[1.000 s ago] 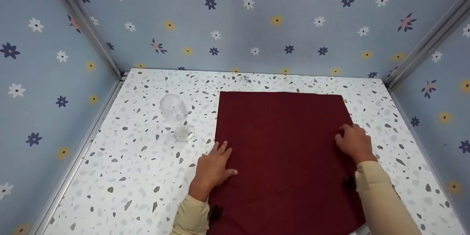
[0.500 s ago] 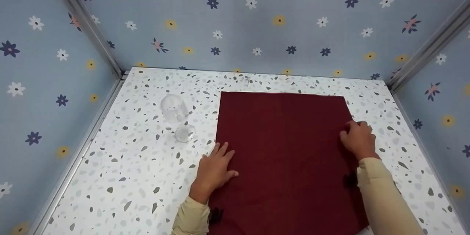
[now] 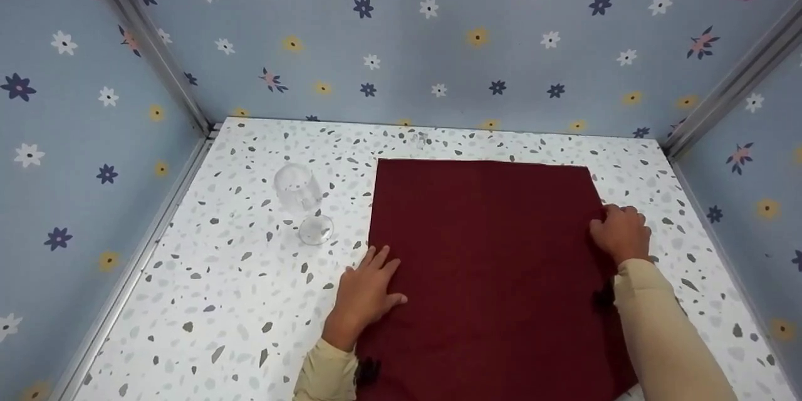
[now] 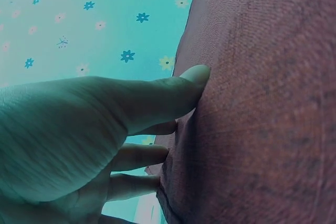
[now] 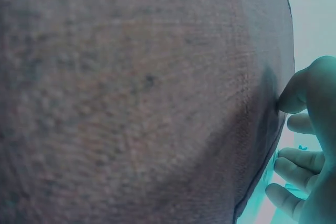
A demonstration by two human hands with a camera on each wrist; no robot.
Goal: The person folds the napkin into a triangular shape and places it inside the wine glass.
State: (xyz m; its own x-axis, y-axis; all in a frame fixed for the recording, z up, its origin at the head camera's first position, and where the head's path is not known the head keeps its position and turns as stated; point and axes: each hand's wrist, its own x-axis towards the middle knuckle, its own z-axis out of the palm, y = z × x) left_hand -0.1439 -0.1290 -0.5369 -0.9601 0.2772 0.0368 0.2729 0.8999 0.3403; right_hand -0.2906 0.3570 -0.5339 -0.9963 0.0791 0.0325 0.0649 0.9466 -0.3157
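A dark red cloth (image 3: 482, 250) lies spread over the speckled tabletop. My left hand (image 3: 365, 296) rests on its left edge with the fingers spread; in the left wrist view the thumb (image 4: 195, 75) touches the fabric and a small fold shows beside it. At the right edge of the cloth is my right hand (image 3: 623, 233), its fingers bent over the border. In the right wrist view its thumb (image 5: 295, 95) touches the fabric near the edge, while the other fingers stand apart outside the cloth, loosely bent.
A clear stemmed glass (image 3: 315, 230) stands upright on the white speckled table (image 3: 207, 282), left of the cloth. Blue flowered panels (image 3: 401, 37) enclose the back and both sides, joined by grey metal corner posts (image 3: 739, 62).
My right hand has slid to the right over the cloth's edge, and that side of the cloth lies slightly farther right. The left hand stays in place.
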